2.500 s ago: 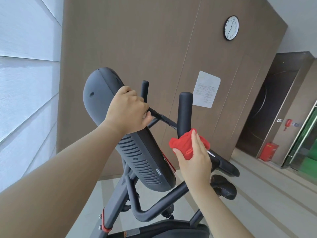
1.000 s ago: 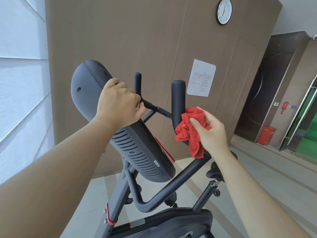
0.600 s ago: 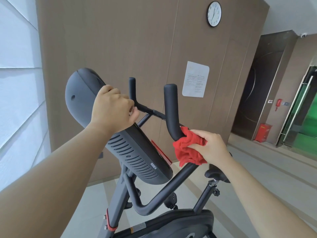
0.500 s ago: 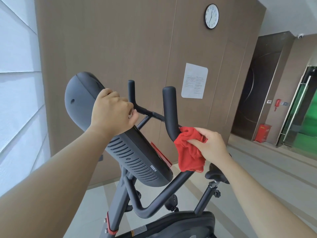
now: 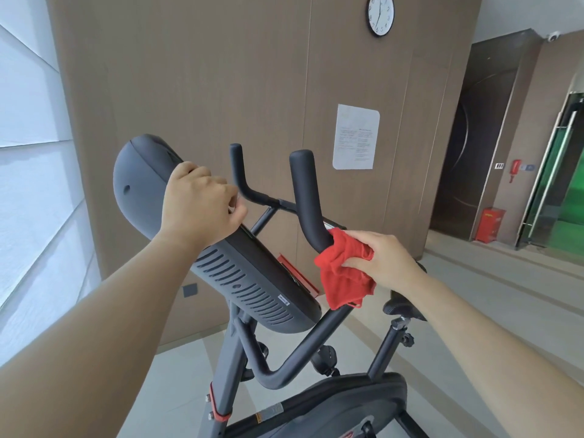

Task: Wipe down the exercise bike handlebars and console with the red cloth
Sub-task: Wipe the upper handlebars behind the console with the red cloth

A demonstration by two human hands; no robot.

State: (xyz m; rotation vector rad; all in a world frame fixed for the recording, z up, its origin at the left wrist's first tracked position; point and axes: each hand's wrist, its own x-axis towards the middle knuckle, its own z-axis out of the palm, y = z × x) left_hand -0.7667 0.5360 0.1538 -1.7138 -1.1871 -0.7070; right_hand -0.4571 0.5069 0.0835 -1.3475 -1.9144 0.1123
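The left hand [image 5: 202, 210] holds the upper edge of the grey console [image 5: 240, 273], fingers curled over it. To its right, at the bend of the near handlebar [image 5: 305, 191], the red cloth [image 5: 343, 276] is pressed in a bunch, gripped by the curled fingers of the right hand [image 5: 388, 260].

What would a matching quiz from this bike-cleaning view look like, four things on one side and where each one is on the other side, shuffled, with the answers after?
Things
1. red cloth
2. left hand
3. clock
4. paper sheet

Places
A. stuck flat on the brown wall, at mid-height
B. gripping the upper edge of the console
C. high on that wall, at the top of the view
D. held by the right hand against the nearer handlebar

Pairs: 1-D, 2-B, 3-C, 4-A
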